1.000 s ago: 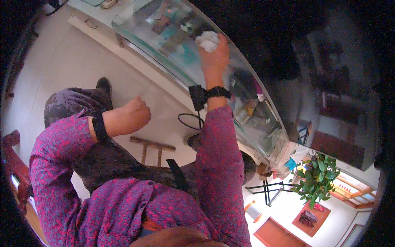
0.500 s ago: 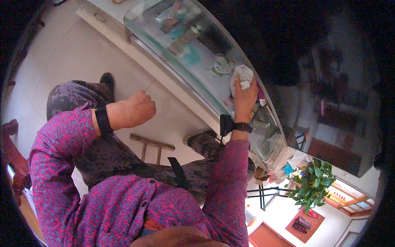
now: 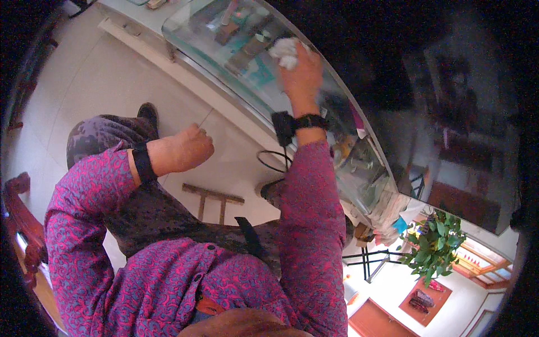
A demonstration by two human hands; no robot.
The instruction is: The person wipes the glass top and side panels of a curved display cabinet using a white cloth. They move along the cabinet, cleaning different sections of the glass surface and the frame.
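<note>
Back up the glass top [image 3: 236,73], right hand [image 3: 302,70] grips white cloth [image 3: 283,51]; left hand [image 3: 188,149] fisted, empty.

white cloth [image 3: 284,51]: crumpled into a small wad | lies on the glass table top [image 3: 224,62], near its far edge | partly covered by the fingers of the right hand [image 3: 303,70] | glass table top: transparent, greenish, long; small things below it, seemingly boxes, too blurred to tell

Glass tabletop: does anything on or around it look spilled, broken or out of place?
Nothing stands out. The right hand presses a crumpled white cloth on the glass tabletop; the left hand is a closed fist, holding nothing visible.
</note>
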